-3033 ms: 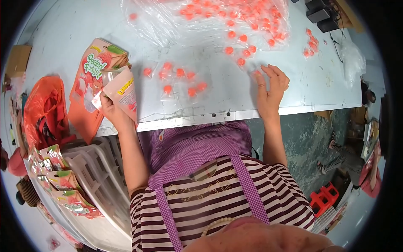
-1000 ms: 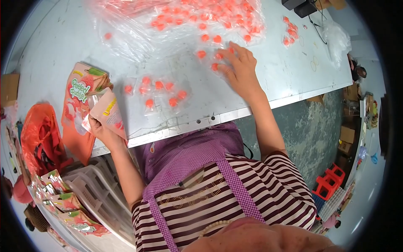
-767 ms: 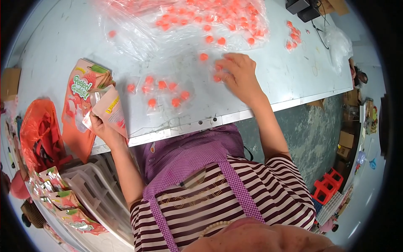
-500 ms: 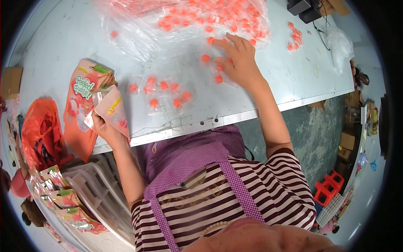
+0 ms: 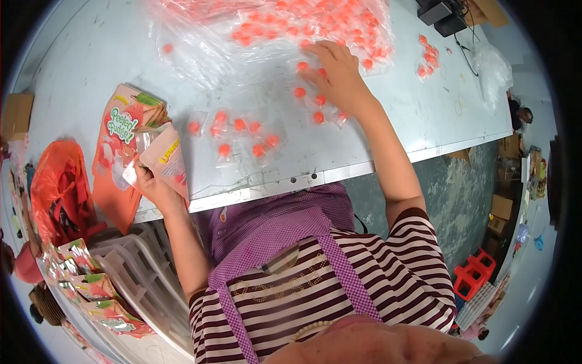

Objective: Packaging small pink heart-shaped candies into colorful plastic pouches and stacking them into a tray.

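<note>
Head view: at left, your left hand (image 5: 155,187) grips a pink pouch (image 5: 167,159); wrapped red candies (image 5: 240,125) lie mid-frame; beyond, your right hand (image 5: 337,74), fingers parted, is over loose candies (image 5: 319,99) near the clear bag (image 5: 206,60), upper centre.

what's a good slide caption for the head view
Left hand holding a pink pouch, right hand among clear-wrapped red pieces on a pale table.

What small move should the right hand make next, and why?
Perhaps the right hand should draw the wrapped red piece beside its thumb closer in: it reaches near the clear bag, while similar pieces lie nearer and the left hand holds a pouch.
</note>
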{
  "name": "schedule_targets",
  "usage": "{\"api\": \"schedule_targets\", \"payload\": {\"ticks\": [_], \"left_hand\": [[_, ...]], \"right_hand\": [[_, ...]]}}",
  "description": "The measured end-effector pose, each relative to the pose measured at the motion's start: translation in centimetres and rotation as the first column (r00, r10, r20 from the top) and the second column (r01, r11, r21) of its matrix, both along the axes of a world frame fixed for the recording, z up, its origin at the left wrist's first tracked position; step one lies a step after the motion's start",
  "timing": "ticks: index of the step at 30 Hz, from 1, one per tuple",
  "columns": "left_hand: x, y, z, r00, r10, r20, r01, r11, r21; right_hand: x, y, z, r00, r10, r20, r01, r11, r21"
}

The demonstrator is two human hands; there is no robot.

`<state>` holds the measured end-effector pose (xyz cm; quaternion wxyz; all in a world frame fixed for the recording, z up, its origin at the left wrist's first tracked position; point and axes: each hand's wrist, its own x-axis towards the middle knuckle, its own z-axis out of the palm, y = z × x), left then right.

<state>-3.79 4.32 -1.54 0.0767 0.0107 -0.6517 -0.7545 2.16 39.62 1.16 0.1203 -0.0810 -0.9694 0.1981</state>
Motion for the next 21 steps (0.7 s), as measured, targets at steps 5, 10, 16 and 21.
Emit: {"api": "schedule_targets", "payload": {"ticks": [5, 10, 16, 21], "left_hand": [[0.0, 0.1, -0.1, 0.999, 0.019, 0.04, -0.02, 1.0, 0.005], [-0.3, -0.7, -1.0, 1.0, 0.002, 0.023, -0.001, 0.999, -0.047], [-0.4, -0.8, -1.1, 0.999, -0.039, -0.01, 0.039, 0.999, 0.004], [-0.5, -1.0, -1.3, 0.999, -0.051, -0.02, 0.051, 0.999, 0.004]], "right_hand": [[-1.8, 0.5, -1.7, 0.996, 0.044, -0.075, -0.035, 0.993, 0.11], [1.3, -1.9, -1.1, 0.995, 0.101, 0.017, -0.101, 0.994, 0.04], [3.6, -3.4, 0.7, 0.976, 0.209, 0.06, -0.21, 0.978, 0.004], [1.9, 1.8, -0.9, 0.976, 0.04, -0.213, -0.037, 0.999, 0.016]]}}
